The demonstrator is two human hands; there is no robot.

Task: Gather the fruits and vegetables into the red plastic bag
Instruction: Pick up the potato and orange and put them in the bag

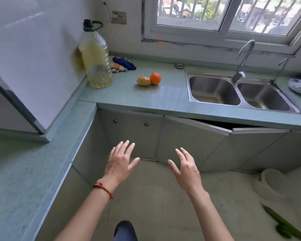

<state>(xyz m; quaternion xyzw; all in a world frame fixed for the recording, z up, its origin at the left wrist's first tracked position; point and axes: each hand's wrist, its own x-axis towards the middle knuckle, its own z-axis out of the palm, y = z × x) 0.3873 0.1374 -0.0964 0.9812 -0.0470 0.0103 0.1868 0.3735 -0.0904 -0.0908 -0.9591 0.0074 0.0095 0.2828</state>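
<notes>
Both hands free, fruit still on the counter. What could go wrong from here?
1. No red bag is in view, so picked fruit may have nowhere to go.
2. The orange touches the lemon; lifting one could roll the other along the counter, perhaps toward the sink.
3. Green vegetables lie on the floor at the frame's edge, easy to miss or step on.

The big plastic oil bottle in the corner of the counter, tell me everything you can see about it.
The tall clear plastic oil bottle stands upright on the pale green countertop, in the corner close by the white wall. It has a dark green screw cap with a matching loop carrying handle at the neck, ribbed sides, and a yellow label on its left face. Pale yellow oil shows inside; the exact level is hard to judge. A crumpled blue, white and orange cloth lies just behind its right side. Neither hand touches it.
</notes>
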